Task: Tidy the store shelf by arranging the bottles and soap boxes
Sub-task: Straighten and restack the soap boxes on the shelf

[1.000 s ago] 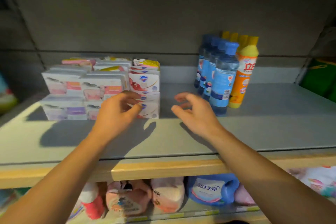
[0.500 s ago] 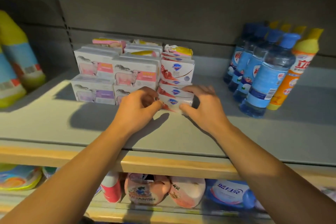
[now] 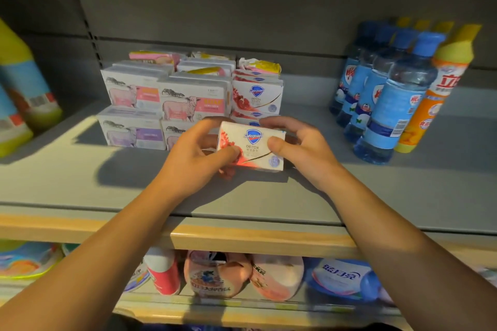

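Observation:
Both hands hold a white and red Safeguard soap box [image 3: 254, 149], tilted face up just above the grey shelf [image 3: 80, 183]. My left hand [image 3: 196, 154] grips its left end, my right hand [image 3: 298, 149] grips its right end with the thumb on the front. Behind it stands a stack of the same Safeguard boxes [image 3: 256, 97]. Left of that are stacked white soap boxes with a sheep picture [image 3: 166, 105]. A row of blue bottles [image 3: 387, 105] stands at the right, with yellow-capped orange bottles [image 3: 435, 94] beside them.
Large yellow and blue bottles [image 3: 24, 94] stand at the far left of the shelf. Below the wooden shelf lip [image 3: 242, 242], the lower shelf holds pink refill pouches [image 3: 215, 274] and a blue pouch [image 3: 341, 279]. Bare shelf surface lies between the soap stacks and the blue bottles.
Both hands closed in on the front Safeguard box, took hold of it and drew it forward off the stack, tilting its face up. The camera moved closer and left.

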Tool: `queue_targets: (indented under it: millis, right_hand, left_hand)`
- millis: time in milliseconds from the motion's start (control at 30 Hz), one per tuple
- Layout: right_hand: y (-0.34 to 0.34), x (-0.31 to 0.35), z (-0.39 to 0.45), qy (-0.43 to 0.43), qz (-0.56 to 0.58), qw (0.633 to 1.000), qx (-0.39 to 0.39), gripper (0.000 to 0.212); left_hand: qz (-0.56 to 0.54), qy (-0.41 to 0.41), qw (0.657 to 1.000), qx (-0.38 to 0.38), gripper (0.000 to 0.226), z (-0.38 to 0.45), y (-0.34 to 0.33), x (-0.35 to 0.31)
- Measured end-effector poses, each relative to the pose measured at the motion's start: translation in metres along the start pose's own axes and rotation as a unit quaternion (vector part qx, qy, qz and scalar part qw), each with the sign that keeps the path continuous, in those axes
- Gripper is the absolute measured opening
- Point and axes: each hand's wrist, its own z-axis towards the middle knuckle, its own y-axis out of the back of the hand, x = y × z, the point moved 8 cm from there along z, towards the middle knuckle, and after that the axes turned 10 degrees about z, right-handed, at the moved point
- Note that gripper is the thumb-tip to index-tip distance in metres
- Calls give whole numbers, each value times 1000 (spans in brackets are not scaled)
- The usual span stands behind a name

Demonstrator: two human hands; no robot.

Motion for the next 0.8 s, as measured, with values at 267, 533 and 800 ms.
queue_targets:
  millis: [267,533,800]
  right_hand:
    - [-10,-4,0,0,-61,997,53,58]
    - [0,-11,-1,-64,-19,998,-9,38]
    - [9,-19,2,-115,17,993,-30,51]
  left_hand:
    - [-194,107,975,-5,29,2,-1,20]
    - [-81,121,989,4,74,3,-3,24]
    - [35,109,993,5,63,3,-7,16]
